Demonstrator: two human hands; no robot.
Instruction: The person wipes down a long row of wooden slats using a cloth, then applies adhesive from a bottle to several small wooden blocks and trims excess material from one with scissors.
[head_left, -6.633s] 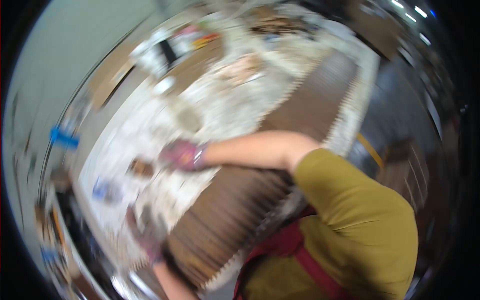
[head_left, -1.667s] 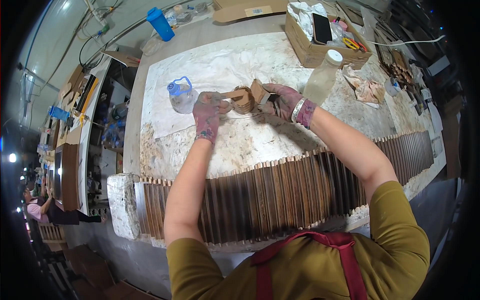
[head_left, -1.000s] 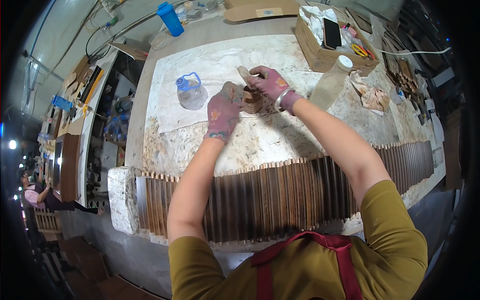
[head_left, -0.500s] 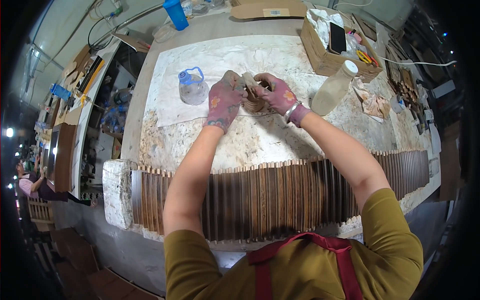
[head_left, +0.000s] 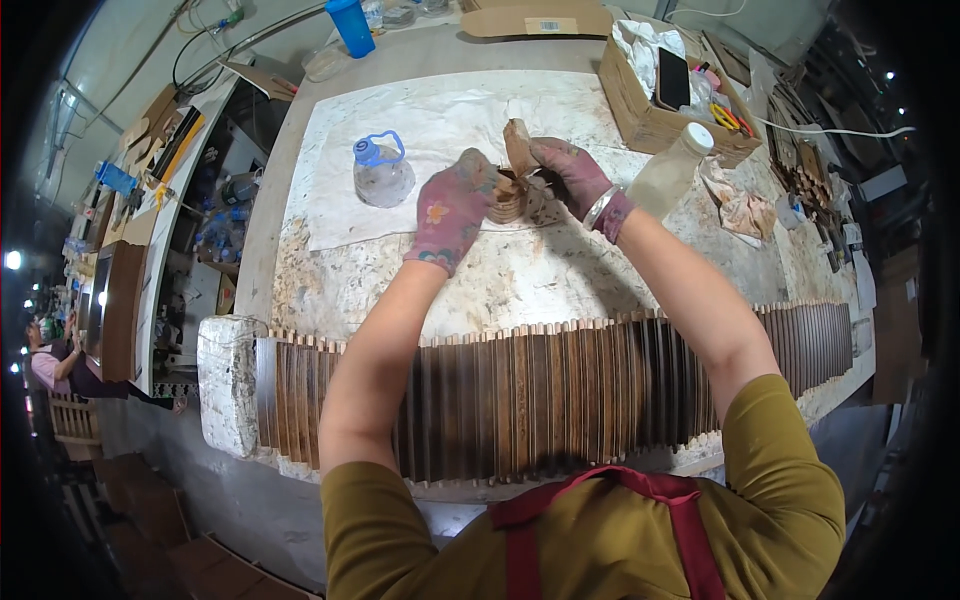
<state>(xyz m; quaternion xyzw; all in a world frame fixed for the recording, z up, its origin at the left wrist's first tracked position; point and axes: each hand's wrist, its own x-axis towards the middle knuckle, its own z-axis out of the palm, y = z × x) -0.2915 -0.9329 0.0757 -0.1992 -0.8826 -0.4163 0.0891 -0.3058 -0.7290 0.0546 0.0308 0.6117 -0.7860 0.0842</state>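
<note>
Both my hands wear dusty pink gloves with flower prints. A brown-stained cloth (head_left: 519, 147) is bunched between them, one end standing up and a stained flap hanging lower by my right hand. My right hand (head_left: 575, 180), a silver bracelet at its wrist, pinches the cloth. My left hand (head_left: 455, 208) is closed at the cloth's left side; its fingertips are partly hidden. Just below the cloth sits a round, ribbed brown container (head_left: 507, 210), its opening mostly covered. Left of my left hand stands a clear jug (head_left: 384, 183) with a blue cap and handle.
A row of dark brown wooden slats (head_left: 540, 400) lies along the near edge, beside a white wrapped block (head_left: 228, 385). To the right are a capped translucent bottle (head_left: 665, 175), a crumpled rag (head_left: 738, 203) and a cardboard box (head_left: 640, 115). A blue cup (head_left: 350, 28) stands far left.
My hands have moved slightly apart over the container. The cloth has opened out, with one end now upright and a stained flap showing. My view has shifted slightly.
</note>
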